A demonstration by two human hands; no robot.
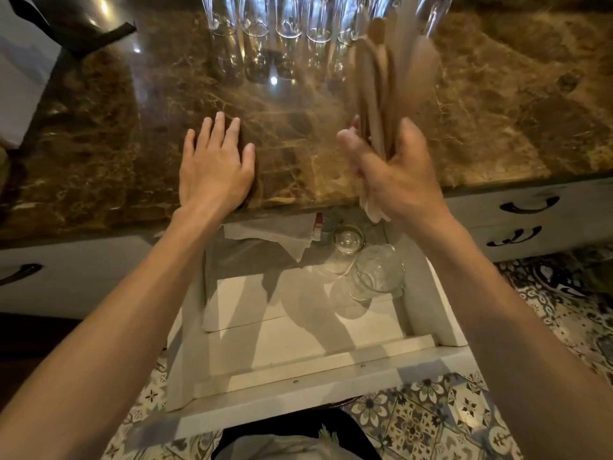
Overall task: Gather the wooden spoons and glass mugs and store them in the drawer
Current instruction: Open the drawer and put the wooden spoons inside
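Right hand: the right hand [394, 180] is gripping a bundle of spoons [381, 94], fingers [348, 141] wrapped around the handles; the bundle is blurred and is pointing toward the far side, over the near edge of the table [132, 144].
Left hand: the left hand [215, 167] is lying flat on the table, palm down, fingers spread wide and holding nothing.
Drawer: the drawer [298, 386] is standing open below the table edge, between the two forearms.
Mugs: two mugs [374, 270] are sitting in the far right corner of the drawer, just beside each other; one is lying tilted.
Drawer contents: a folded paper [272, 234] is lying at the far end of the drawer, left of the mugs, with a small red-and-white item just beside it that is too small to identify.
Glasses: a row of tall glasses [285, 21] is standing along the far edge of the table, just left of the spoon tips.
Surroundings: closed drawers with dark handles [527, 205] are flanking the open one; patterned floor tiles [431, 419] are showing below.
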